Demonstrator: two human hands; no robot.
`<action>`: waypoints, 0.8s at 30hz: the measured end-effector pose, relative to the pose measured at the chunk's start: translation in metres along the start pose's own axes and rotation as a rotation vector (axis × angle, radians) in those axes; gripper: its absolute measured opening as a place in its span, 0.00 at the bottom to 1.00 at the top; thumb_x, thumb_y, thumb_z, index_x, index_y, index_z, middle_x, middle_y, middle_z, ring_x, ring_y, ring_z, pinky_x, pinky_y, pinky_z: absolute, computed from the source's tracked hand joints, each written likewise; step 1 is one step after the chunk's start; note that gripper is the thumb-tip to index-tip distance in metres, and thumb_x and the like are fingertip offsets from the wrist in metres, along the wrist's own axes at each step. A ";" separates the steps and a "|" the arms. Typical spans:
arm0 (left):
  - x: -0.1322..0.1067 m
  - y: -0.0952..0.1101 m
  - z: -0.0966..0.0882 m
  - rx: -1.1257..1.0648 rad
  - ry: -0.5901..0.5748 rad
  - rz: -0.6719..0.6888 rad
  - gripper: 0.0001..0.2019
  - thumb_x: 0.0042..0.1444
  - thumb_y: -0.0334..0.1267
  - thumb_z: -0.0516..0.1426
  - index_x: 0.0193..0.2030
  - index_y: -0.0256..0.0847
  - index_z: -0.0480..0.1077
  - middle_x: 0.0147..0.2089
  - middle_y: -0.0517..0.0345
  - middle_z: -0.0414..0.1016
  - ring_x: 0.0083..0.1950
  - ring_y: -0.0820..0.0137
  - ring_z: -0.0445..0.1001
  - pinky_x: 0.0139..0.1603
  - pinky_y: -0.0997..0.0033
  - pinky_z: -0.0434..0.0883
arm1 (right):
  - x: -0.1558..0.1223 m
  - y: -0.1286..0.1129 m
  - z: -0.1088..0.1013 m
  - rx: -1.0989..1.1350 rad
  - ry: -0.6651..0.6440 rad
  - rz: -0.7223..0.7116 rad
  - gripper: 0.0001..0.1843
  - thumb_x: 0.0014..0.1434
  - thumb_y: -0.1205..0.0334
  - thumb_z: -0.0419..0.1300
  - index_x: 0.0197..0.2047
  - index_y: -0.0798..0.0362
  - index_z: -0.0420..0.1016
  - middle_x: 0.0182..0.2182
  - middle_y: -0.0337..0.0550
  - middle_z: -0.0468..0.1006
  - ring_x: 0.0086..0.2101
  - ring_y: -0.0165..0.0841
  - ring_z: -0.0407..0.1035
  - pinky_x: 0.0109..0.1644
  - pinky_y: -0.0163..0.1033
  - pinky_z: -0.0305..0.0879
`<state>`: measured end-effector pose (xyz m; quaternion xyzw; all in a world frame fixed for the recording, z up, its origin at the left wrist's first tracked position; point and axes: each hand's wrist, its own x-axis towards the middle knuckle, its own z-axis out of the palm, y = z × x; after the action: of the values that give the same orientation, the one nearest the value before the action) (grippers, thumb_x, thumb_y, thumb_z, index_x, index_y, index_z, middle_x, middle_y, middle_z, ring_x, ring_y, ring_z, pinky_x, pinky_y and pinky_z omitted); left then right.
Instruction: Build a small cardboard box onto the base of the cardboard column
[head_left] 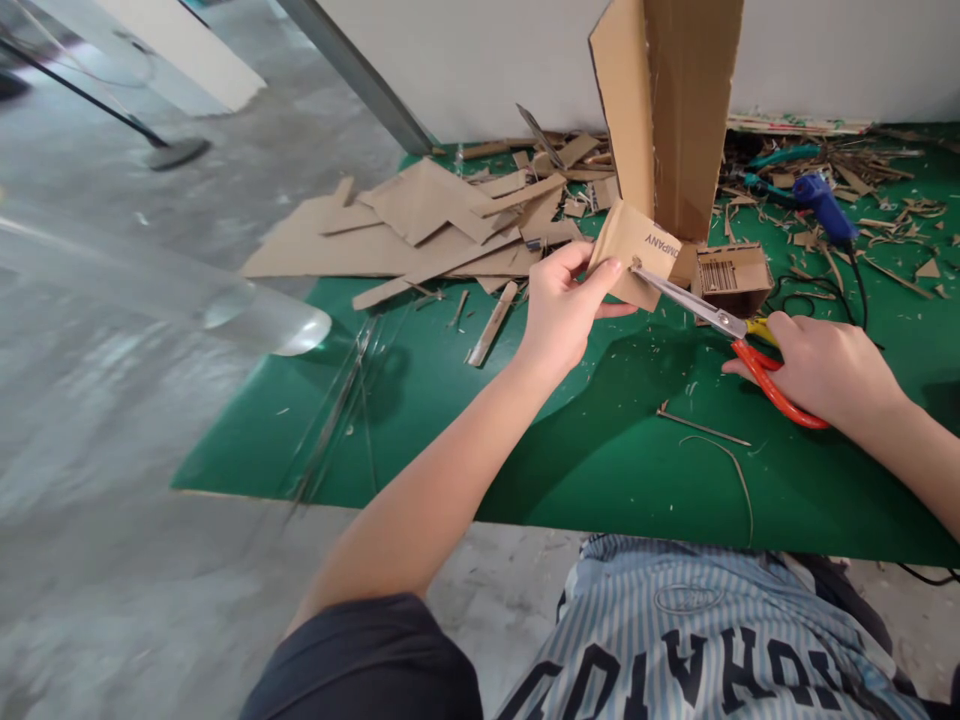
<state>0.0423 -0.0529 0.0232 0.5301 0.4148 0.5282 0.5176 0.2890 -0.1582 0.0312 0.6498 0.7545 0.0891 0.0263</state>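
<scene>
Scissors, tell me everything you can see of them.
The scissors have silvery, metal-looking blades, close together, a pivot, a red handle and a yellow one partly hidden by the right hand gripping them. Held above the green tabletop, they point forward and left, tips at a small hole in the cardboard piece in the left hand.

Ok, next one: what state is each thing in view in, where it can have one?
Cardboard piece: held, with a hole in it.
Scissors: blades look nearly closed, tips at the hole.
Left hand: gripping the piece.
Right hand: gripping the scissors' handles.
Tall cardboard: upright, folded.
Small box: on the table, barcode showing.
Blue tool: lying down; on or off, can't tell.
Scraps: scattered, overlapping.
</scene>
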 end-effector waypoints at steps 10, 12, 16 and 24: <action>0.001 0.002 0.000 -0.074 -0.004 -0.032 0.14 0.45 0.45 0.69 0.33 0.41 0.72 0.35 0.58 0.72 0.34 0.70 0.77 0.26 0.72 0.82 | -0.001 -0.001 0.002 -0.005 0.024 -0.008 0.37 0.67 0.31 0.45 0.37 0.59 0.74 0.25 0.51 0.74 0.24 0.36 0.66 0.29 0.38 0.43; 0.002 0.001 0.000 -0.072 0.004 -0.036 0.14 0.45 0.45 0.68 0.34 0.41 0.73 0.36 0.58 0.73 0.34 0.69 0.77 0.25 0.71 0.81 | -0.002 -0.002 0.000 0.002 0.003 0.014 0.37 0.66 0.30 0.46 0.38 0.59 0.73 0.25 0.52 0.74 0.24 0.36 0.66 0.29 0.38 0.43; 0.002 -0.002 0.000 -0.062 0.013 -0.026 0.14 0.46 0.44 0.68 0.34 0.41 0.72 0.36 0.57 0.73 0.35 0.69 0.77 0.26 0.71 0.81 | -0.002 -0.002 -0.003 0.012 -0.019 0.048 0.39 0.61 0.25 0.51 0.41 0.58 0.71 0.27 0.51 0.76 0.24 0.36 0.66 0.29 0.38 0.42; 0.000 -0.008 -0.002 0.044 0.096 0.162 0.18 0.53 0.52 0.66 0.32 0.42 0.67 0.33 0.60 0.66 0.36 0.71 0.76 0.35 0.71 0.83 | 0.000 0.001 -0.001 0.037 0.048 0.028 0.38 0.63 0.26 0.47 0.37 0.57 0.72 0.23 0.49 0.72 0.23 0.35 0.65 0.29 0.38 0.43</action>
<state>0.0411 -0.0514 0.0149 0.5472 0.4064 0.5840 0.4409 0.2901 -0.1586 0.0327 0.6581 0.7474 0.0909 -0.0051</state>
